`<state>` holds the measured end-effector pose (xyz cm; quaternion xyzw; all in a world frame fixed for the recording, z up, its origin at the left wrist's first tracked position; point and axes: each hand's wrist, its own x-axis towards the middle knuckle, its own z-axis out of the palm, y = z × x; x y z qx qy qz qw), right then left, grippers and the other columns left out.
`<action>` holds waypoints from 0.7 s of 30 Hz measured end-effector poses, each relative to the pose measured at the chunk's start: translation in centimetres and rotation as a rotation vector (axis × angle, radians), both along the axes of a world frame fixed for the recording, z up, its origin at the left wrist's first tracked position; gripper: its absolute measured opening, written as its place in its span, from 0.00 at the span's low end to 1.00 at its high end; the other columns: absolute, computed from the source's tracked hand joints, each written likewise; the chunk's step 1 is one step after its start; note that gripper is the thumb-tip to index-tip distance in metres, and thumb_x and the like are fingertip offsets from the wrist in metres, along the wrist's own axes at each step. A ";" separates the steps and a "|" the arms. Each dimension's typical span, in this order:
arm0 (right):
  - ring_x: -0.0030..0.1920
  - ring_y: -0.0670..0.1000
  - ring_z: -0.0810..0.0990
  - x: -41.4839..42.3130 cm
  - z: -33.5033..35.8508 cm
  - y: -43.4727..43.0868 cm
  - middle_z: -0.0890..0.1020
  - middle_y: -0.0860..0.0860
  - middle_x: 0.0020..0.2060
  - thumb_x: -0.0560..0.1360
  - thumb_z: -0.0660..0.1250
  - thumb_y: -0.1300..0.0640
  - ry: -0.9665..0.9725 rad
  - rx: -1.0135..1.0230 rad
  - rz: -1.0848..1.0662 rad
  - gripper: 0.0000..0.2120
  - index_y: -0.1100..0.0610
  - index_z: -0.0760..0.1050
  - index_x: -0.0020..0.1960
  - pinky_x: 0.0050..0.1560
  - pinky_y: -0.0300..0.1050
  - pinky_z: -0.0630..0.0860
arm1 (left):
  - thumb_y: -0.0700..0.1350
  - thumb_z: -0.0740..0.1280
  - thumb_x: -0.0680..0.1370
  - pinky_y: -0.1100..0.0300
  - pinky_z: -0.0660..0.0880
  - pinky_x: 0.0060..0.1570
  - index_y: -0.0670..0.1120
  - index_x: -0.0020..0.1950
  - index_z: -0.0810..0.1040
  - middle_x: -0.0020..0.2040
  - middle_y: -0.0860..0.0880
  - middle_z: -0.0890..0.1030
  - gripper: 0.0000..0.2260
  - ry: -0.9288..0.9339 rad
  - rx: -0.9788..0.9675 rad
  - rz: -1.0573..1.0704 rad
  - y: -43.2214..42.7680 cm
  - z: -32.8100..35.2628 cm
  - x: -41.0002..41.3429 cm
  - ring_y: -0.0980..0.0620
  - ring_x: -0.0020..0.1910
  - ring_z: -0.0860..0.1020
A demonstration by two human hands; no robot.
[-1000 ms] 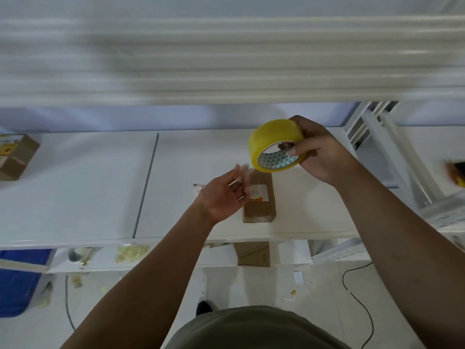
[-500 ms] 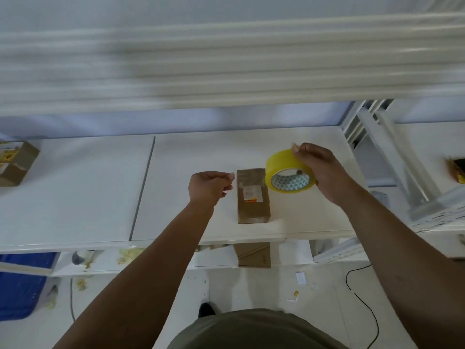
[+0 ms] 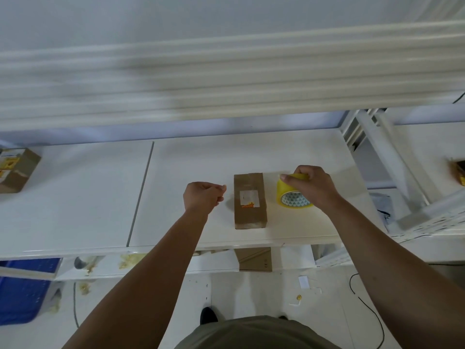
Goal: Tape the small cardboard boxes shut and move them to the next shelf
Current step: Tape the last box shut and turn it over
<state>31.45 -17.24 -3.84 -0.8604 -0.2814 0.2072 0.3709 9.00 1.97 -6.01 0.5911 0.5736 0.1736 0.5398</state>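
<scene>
A small brown cardboard box (image 3: 249,200) with a white label lies on the white shelf (image 3: 214,157), its long side pointing away from me. Just right of it stands a yellow tape roll (image 3: 289,197), and my right hand (image 3: 312,187) grips it from above, down at the shelf surface. My left hand (image 3: 202,196) hovers just left of the box with its fingers pinched together; I cannot tell whether a tape end is between them. It does not touch the box.
Another cardboard box (image 3: 16,170) sits at the shelf's far left. A white upright post (image 3: 387,157) separates the neighbouring shelf on the right, where a yellow-brown item (image 3: 459,172) shows at the edge. An upper shelf rail (image 3: 226,79) overhangs. A blue bin (image 3: 22,290) stands below left.
My right hand has lowered the tape roll from above the box to the shelf on the box's right. My left hand has closed its fingers and stayed left of the box.
</scene>
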 end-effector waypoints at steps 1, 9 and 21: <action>0.40 0.49 0.81 0.0 -0.1 0.0 0.79 0.49 0.34 0.72 0.75 0.33 -0.009 -0.010 0.002 0.24 0.54 0.77 0.38 0.36 0.42 0.72 | 0.47 0.82 0.74 0.58 0.86 0.45 0.48 0.39 0.88 0.35 0.52 0.88 0.06 0.021 0.008 -0.003 0.0 -0.3 0.2 0.52 0.40 0.88; 0.41 0.51 0.81 -0.9 -1.0 0.9 0.79 0.51 0.36 0.74 0.73 0.35 -0.067 -0.045 0.026 0.24 0.56 0.76 0.40 0.40 0.45 0.74 | 0.54 0.74 0.80 0.55 0.81 0.55 0.49 0.53 0.88 0.45 0.52 0.87 0.10 0.161 0.048 -0.030 -3.5 -2.9 1.8 0.50 0.49 0.84; 0.38 0.46 0.79 -1.4 -1.5 1.3 0.78 0.48 0.35 0.74 0.71 0.33 -0.133 -0.076 0.020 0.24 0.53 0.74 0.38 0.35 0.43 0.72 | 0.75 0.60 0.76 0.44 0.71 0.74 0.48 0.85 0.57 0.77 0.45 0.74 0.45 0.021 0.182 -0.240 -11.1 -1.3 2.7 0.43 0.75 0.73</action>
